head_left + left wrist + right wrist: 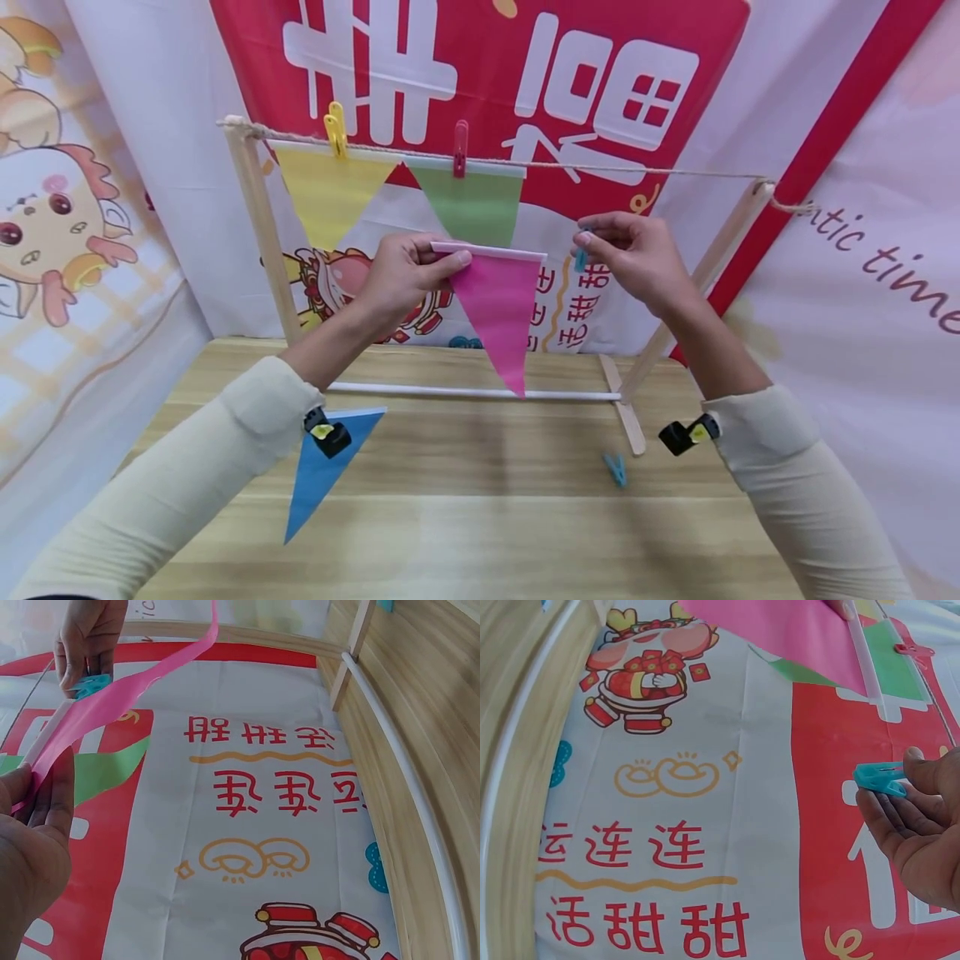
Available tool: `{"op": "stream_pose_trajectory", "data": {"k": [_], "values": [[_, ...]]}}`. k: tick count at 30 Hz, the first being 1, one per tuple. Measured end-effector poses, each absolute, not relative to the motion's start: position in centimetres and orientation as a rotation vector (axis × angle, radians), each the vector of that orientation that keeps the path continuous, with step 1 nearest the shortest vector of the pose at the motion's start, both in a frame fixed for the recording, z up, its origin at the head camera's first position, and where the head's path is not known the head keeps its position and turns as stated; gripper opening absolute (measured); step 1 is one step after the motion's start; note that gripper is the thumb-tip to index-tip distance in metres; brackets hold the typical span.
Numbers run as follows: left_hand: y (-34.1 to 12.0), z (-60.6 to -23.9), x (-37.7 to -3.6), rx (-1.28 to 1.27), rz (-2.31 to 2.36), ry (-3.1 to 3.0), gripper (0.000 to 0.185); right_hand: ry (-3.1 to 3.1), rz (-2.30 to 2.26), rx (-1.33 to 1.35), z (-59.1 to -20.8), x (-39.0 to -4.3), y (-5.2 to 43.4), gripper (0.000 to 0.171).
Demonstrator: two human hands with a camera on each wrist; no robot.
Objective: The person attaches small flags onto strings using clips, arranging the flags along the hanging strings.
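Note:
My left hand (411,271) pinches the white top edge of a pink triangular flag (497,312), held up just below the twine line (637,171); the pink flag (112,701) runs from my left hand's fingers (45,799) in the left wrist view. My right hand (628,246) pinches a teal clothespin (581,258) beside the flag's right corner; the teal clothespin (879,778) shows between the fingertips (922,769). On the twine hang a yellow flag (326,196) under a yellow clothespin (335,129) and a green flag (472,204) under a red clothespin (460,147).
The twine spans a wooden frame with a left post (262,233), a right post (705,275) and a white bottom rail (465,392). A blue flag (318,475) and a second teal clothespin (616,469) lie on the wooden table (487,533). Printed banners hang behind.

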State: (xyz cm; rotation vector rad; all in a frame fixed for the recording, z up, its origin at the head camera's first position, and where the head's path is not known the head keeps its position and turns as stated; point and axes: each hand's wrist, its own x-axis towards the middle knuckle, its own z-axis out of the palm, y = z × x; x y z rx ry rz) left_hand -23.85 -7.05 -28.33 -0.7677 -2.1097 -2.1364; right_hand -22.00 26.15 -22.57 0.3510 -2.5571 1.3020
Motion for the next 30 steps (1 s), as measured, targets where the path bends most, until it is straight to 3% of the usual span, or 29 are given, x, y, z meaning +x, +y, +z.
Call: {"op": "stream_pose_trajectory", "data": {"k": [30], "values": [[-5.1, -27.6, -24.2, -0.659, -2.216, -2.135, 0.032, -2.492, 1.24, 0.409, -20.5, -22.0, 25.2, 0.051]]}}
